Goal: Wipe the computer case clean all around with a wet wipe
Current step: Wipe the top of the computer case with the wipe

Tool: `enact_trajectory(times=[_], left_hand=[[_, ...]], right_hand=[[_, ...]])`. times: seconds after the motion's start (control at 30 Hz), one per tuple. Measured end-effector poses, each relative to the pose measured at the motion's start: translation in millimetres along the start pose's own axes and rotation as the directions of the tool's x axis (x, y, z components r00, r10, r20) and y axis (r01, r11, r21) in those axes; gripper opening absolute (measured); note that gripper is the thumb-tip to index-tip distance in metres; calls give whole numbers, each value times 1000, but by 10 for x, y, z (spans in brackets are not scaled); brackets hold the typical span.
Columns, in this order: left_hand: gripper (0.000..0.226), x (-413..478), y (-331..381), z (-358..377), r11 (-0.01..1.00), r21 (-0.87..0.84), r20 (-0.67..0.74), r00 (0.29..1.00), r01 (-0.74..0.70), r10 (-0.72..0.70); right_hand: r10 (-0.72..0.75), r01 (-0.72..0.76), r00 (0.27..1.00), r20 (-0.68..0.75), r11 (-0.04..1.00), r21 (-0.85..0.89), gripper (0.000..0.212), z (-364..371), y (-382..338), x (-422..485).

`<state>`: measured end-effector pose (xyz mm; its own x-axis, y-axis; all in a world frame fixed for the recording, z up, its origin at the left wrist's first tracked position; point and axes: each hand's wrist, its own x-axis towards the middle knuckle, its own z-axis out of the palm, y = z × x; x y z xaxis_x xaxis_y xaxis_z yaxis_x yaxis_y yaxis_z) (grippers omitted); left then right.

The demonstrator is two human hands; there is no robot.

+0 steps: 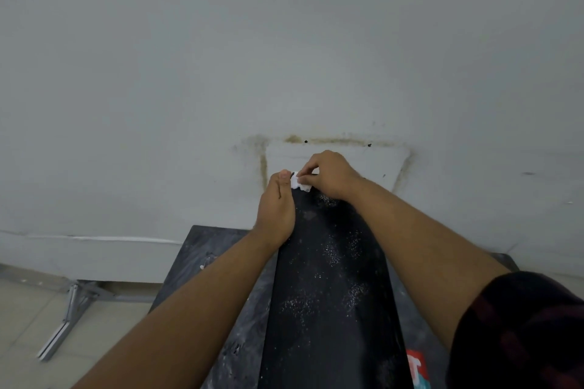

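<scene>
A dark grey table [202,249] with a scuffed top, smeared with pale dust, stands against the wall on a floor [25,309] of light tiles. A black computer case [328,294], speckled with white dust, stands on it and covers most of its middle, with a small white scrap [202,267] on the bare top to the left and a red, white and teal packet [417,366] showing at the case's near right. On the floor left of the table lies a grey metal frame [69,316].
</scene>
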<state>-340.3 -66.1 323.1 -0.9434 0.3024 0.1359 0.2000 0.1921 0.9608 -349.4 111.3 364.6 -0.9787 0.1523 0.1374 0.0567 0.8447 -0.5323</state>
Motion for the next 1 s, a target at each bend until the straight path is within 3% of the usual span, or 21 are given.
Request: enact_trajectory(times=[0.13,0.27,0.37,0.5,0.63,0.73,0.87,1.0], left_hand=[[49,21,-30,14,998,61,-28,1000,14,-12],[40,74,-102,6,992,125,-50,999,12,-6],[46,80,-95,-7,990,131,-36,999,44,-39],[50,91,-109,-5,990,140,-35,999,32,-27],[50,65,-74,-12,988,148,-38,999,37,-31],[50,58,-74,-21,991,133,-12,1000,17,-15],[39,56,-72,-10,998,37,-2,999,45,-45],[38,45,-59,-21,996,82,0,1000,28,-29]], right_hand=[[77,-90,990,-116,990,-105,6,36,-35,35],[-10,10,1000,-18,1000,-20,7,87,-57,39],[102,-114,987,-128,989,-92,6,112,-44,65],[-19,19,1000,-24,1000,3,9,84,-13,50],[94,-103,987,-127,992,-73,6,123,4,97],[-39,39,999,1,999,33,9,108,-2,63],[118,-130,984,-134,988,-83,7,161,-34,122],[-1,1,1000,-7,1000,-9,11,162,-92,120]])
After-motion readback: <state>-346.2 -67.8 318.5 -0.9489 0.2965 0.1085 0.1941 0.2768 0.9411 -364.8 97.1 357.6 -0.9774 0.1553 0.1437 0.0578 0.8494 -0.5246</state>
